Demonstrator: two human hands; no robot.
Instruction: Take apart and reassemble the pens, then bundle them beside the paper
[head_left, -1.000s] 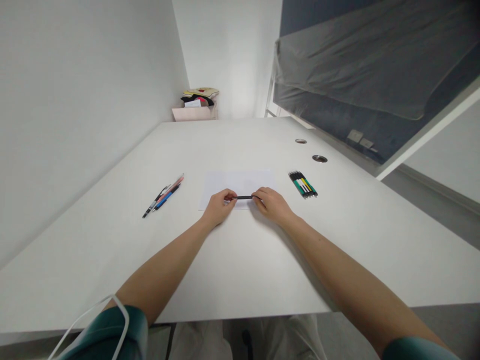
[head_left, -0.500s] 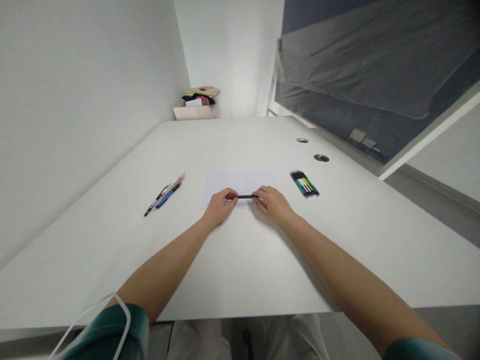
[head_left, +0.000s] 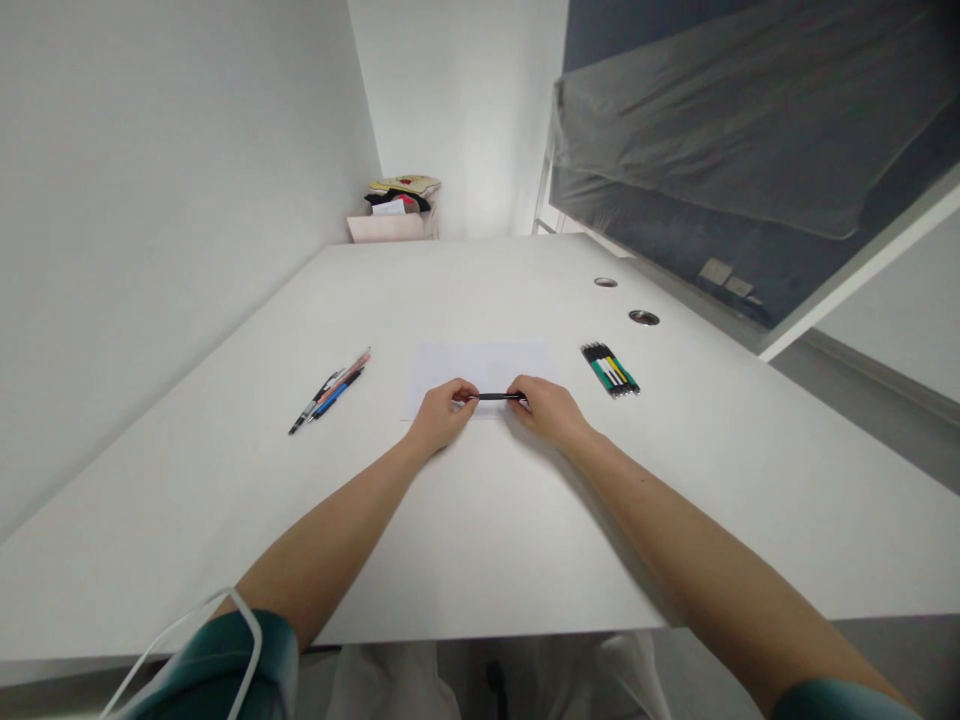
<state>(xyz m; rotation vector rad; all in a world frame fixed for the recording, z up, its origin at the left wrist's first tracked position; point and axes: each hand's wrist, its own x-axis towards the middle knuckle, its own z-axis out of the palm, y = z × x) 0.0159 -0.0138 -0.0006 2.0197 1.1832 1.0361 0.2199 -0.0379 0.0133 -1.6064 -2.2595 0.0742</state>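
Note:
Between my hands a slim black pen lies level from side to side, over a white sheet of paper. My left hand pinches its left end between thumb and fingers. The fingers of my right hand are closed on the right end. Both tips of the pen are partly covered by my fingers. The paper rests flat on the white table, its near part hidden in places by my hands.
Left of the paper lies a small bunch of pens. To the right, several pens with green, white and yellow parts lie side by side. Two round metal-rimmed holes are in the tabletop. A box of items stands at the far end.
My right hand has shifted slightly to the right along the pen, so a bit more of it shows. My left hand stays almost still.

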